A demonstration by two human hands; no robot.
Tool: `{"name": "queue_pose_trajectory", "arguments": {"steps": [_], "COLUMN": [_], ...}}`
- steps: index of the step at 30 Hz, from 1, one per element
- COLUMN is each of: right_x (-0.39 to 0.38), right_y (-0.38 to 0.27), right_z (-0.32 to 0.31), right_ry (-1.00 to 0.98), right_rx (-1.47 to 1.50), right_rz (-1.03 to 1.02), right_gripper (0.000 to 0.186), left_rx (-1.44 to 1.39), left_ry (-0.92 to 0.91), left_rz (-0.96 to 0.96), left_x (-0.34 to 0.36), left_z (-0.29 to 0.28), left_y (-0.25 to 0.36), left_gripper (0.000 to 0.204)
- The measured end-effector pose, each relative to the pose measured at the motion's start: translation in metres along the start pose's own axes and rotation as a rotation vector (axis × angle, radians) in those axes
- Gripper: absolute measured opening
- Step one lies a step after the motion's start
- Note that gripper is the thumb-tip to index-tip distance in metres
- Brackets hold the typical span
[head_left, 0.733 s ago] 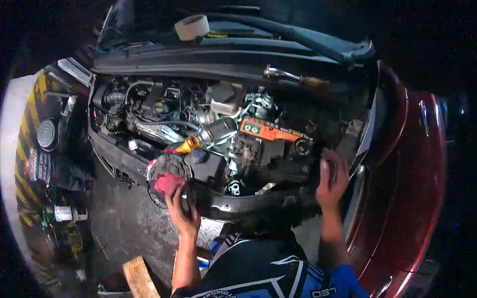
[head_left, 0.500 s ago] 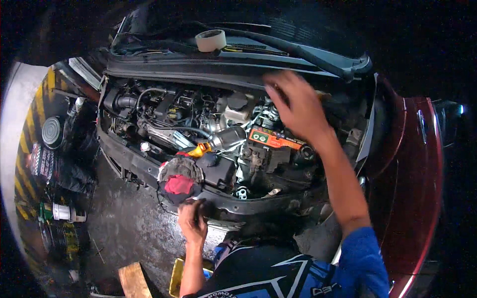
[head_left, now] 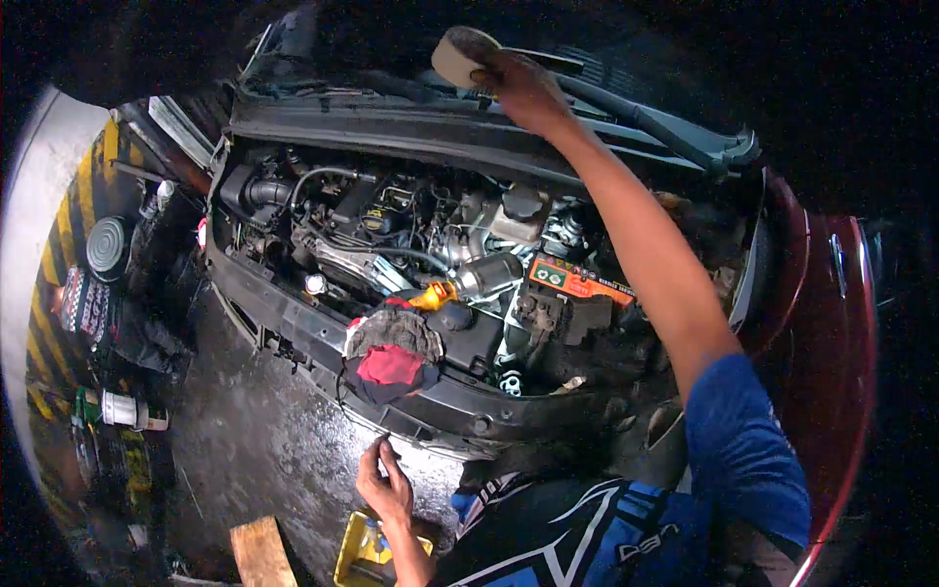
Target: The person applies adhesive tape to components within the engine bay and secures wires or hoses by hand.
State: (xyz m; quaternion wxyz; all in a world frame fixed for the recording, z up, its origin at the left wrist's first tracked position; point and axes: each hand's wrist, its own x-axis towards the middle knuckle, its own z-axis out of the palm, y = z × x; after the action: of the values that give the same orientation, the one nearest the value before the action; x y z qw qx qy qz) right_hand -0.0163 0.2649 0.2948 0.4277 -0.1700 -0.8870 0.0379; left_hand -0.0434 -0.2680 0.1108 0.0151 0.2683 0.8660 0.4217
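Note:
My right arm stretches across the open engine bay to the base of the windscreen. There my right hand is closed round the side of a roll of pale tape. My left hand hangs below the car's front edge, palm partly up. Its fingertips are pinched together, and whatever is between them is too small to make out. Just beyond it, a bundle of red and grey rags lies on the front panel. A grey cylindrical object with a yellow end rests behind the rags.
A car battery with an orange label sits on the right of the bay. On the floor are a yellow tray, a wooden board and a white bucket. A red car panel borders the right side.
My right hand has moved from above the battery, up and left, and taken hold of the tape roll, now slightly raised. My left hand has lowered away from the rags.

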Motion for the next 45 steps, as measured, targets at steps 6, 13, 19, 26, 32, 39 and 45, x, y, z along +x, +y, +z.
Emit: {"name": "queue_pose_trajectory", "arguments": {"steps": [6, 13, 19, 26, 32, 39, 45], "right_x": [-0.172, -0.300, -0.342, -0.361, -0.363, -0.373, -0.374], "right_y": [-0.140, -0.195, -0.217, -0.226, -0.235, -0.240, -0.238], "right_z": [-0.090, -0.142, -0.154, -0.145, -0.134, -0.131, -0.132], "right_ry": [-0.137, -0.206, -0.079, -0.179, -0.207, -0.185, -0.120], "right_rx": [0.527, 0.474, 0.313, 0.252, 0.259, 0.160, 0.099], "right_rz": [0.634, 0.877, 0.971, 0.808, 0.682, 0.650, 0.664], "right_gripper": [0.040, 0.035, 0.030, 0.027, 0.021, 0.017, 0.015], "left_rx": [-0.211, -0.336, -0.302, -0.301, -0.293, -0.319, -0.282], "left_ry": [-0.037, -0.355, -0.501, -0.466, -0.475, -0.570, -0.624], "left_rz": [0.299, 0.704, 0.763, 0.661, 0.509, 0.395, 0.477], "left_x": [0.047, 0.037, 0.006, -0.018, -0.027, -0.027, -0.026], "left_z": [0.019, 0.068, 0.101, 0.096, 0.089, 0.090, 0.099], "left_y": [0.087, 0.193, 0.205, 0.183, 0.163, 0.167, 0.167], "left_gripper": [0.018, 0.034, 0.041, 0.030, 0.025, 0.020, 0.023]}}
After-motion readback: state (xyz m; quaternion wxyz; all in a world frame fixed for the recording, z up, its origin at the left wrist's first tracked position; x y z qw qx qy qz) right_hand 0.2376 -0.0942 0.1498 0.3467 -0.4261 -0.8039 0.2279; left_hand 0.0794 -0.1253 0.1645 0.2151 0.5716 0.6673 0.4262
